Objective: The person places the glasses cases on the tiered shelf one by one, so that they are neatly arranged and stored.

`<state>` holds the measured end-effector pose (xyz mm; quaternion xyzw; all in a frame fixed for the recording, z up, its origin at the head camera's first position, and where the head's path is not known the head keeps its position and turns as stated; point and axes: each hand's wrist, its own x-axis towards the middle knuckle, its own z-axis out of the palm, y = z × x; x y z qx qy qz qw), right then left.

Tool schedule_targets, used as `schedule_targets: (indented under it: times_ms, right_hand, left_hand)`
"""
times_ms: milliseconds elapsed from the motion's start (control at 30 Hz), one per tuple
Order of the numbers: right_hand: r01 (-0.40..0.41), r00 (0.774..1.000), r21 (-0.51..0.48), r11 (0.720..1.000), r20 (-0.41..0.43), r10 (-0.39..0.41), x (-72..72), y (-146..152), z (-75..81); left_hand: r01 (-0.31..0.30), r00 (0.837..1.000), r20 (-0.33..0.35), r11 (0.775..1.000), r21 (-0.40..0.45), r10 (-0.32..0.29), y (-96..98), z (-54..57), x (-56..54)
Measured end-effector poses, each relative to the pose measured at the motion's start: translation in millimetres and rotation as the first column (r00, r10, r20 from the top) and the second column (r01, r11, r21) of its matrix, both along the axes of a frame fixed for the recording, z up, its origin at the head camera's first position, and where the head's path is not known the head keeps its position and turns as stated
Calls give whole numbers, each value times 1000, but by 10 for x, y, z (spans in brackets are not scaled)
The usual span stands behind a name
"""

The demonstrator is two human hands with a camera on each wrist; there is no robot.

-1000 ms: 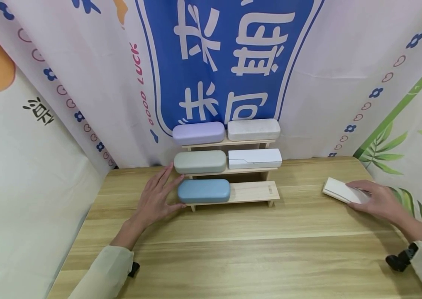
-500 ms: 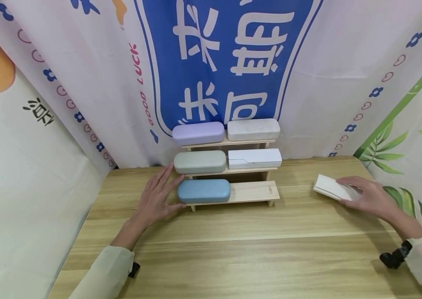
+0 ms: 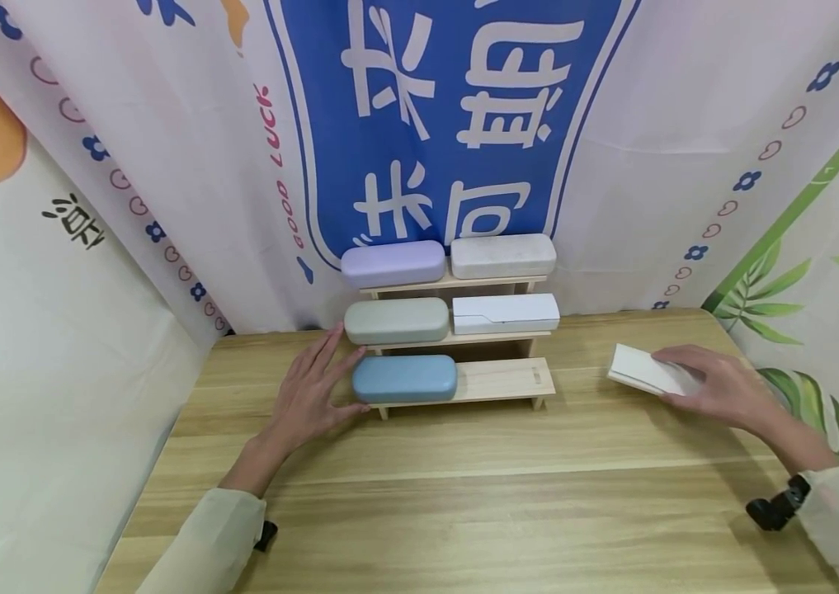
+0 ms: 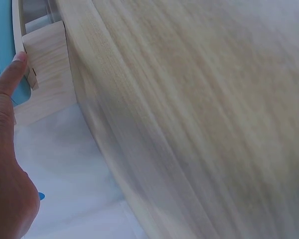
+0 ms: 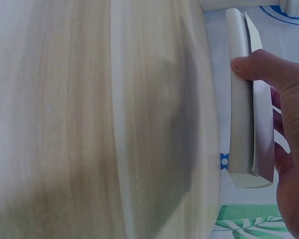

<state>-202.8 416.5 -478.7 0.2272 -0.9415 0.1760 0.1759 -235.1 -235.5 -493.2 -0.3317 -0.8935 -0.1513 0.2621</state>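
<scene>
In the head view my right hand (image 3: 719,386) holds a white glasses case (image 3: 645,369) above the right side of the table. The right wrist view shows the thumb on one long side of this white case (image 5: 241,119), whose flap stands slightly apart from its body; the other fingers are partly hidden behind it. My left hand (image 3: 315,382) is spread at the left end of a small wooden tiered stand (image 3: 504,379). Its thumb touches the lowest step, beside the blue glasses case (image 3: 404,379). Bare wood shows right of that blue case.
On the middle step sit a grey-green case (image 3: 397,321) and a white flap case (image 3: 506,314). A lilac case (image 3: 393,263) and a pale grey case (image 3: 503,256) sit on top. A printed curtain (image 3: 634,190) hangs right behind the stand.
My right hand has moved left across the table with the white glasses case, towards the stand. The left hand has stayed at the stand's left end.
</scene>
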Motion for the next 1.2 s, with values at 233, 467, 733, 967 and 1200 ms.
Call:
schedule_targets:
  times_ms: [233,467,733,967,1200]
  right_hand:
    - [-94,994,-9,996,-58,94,-39,-101,39]
    - [-137,989,-1,991,-60,137,-40,-221,100]
    - [-189,979,-14,982,-80,187,-68,-321,103]
    - [-279,957,-73,958,-99,271,-92,-452,123]
    - [-326,942,-64,943,-110,318,-124,-571,156]
  left_hand:
    - [4,1000,-5,1000,1,-4,5,10,-2]
    - [-7,1000,9,1000,-9,7,3,12,-2]
    - [-8,1000,5,1000,-6,8,1,2,-1]
    - [-7,1000,2,1000,-11,7,-4,-6,-6]
    - [-2,1000,12,1000,-7,2,-9,1,4]
